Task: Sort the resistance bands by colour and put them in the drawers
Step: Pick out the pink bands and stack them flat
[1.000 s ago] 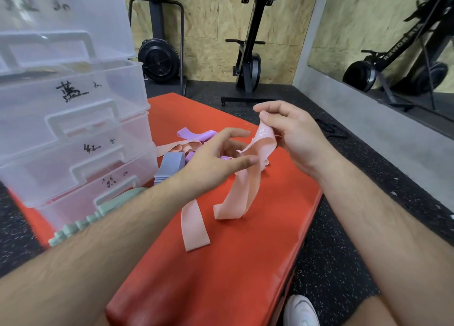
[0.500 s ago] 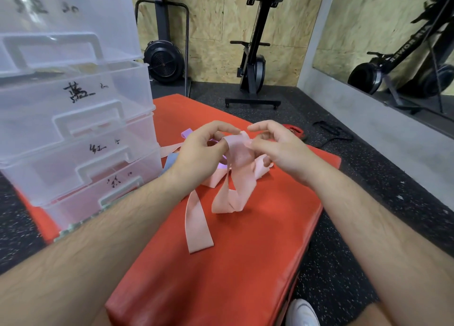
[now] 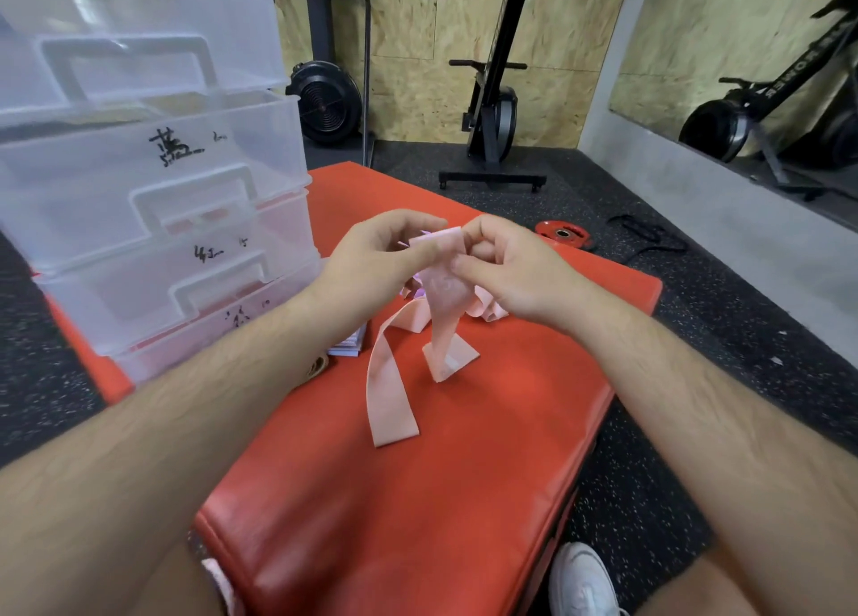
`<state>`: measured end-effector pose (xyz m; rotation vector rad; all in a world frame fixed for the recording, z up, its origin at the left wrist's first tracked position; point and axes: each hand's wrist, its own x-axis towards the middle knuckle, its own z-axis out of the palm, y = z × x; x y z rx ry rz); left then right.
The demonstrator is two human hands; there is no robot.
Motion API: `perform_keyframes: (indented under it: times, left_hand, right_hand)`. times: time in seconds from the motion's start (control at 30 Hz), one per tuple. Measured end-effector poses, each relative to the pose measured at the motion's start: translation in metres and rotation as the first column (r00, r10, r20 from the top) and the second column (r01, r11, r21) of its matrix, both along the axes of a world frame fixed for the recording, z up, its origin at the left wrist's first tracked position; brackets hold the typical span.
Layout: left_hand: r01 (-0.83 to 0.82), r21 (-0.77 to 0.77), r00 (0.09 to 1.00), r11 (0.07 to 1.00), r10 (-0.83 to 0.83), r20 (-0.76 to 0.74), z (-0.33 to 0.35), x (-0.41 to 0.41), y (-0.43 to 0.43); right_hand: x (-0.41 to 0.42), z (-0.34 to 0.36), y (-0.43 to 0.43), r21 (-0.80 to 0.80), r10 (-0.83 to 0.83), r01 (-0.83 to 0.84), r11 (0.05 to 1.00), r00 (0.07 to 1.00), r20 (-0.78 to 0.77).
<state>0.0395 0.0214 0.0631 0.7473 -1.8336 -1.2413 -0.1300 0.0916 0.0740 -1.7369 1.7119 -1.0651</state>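
Left hand (image 3: 376, 258) and right hand (image 3: 506, 267) pinch the top of one pink band (image 3: 443, 304); it hangs upright. A second band (image 3: 387, 397) points toward the mat's (image 3: 418, 522) near edge. Four drawers (image 3: 185, 197) are stacked.

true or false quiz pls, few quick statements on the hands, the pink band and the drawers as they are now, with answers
1. The left hand and right hand both pinch the pink band near its top. True.
2. The pink band hangs clear of the red mat. False: its lower end rests on the mat.
3. The drawers stand on the mat's left side. True.
4. The weight plate on the floor is blue. False: it is red.
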Motion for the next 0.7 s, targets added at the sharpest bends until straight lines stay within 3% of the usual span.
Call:
perform_keyframes:
  times: [0.07, 0.23, 0.4, 0.47, 0.57, 0.7]
  left_hand:
    - [-0.001, -0.043, 0.999, 0.999, 0.003, 0.042, -0.002, 0.004, 0.002]
    - [0.032, 0.125, 0.998, 0.992, -0.024, -0.066, -0.005, 0.023, 0.005]
    - [-0.083, 0.199, 0.993, 0.977, 0.098, -0.069, -0.013, 0.051, 0.008]
    - [-0.160, 0.228, 0.983, 0.960, 0.176, -0.048, -0.016, 0.065, 0.007]
    - [-0.248, 0.262, 0.966, 0.933, 0.257, -0.002, -0.023, 0.090, 0.006]
    - [-0.266, 0.289, 0.958, 0.920, 0.220, 0.181, -0.047, 0.119, 0.012]
  right_hand:
    - [0.004, -0.001, 0.001, -0.022, 0.042, -0.042, 0.999, 0.999, 0.001]
    - [0.010, -0.010, 0.005, 0.128, 0.180, -0.188, 0.974, 0.981, 0.066]
    - [-0.002, -0.023, 0.009, 0.287, 0.243, -0.224, 0.931, 0.969, -0.032]
    - [-0.011, -0.028, 0.013, 0.360, 0.247, -0.181, 0.915, 0.958, -0.148]
    - [-0.030, -0.032, 0.023, 0.448, 0.283, -0.184, 0.875, 0.945, -0.164]
    - [-0.052, -0.034, 0.043, 0.532, 0.277, -0.128, 0.837, 0.938, -0.209]
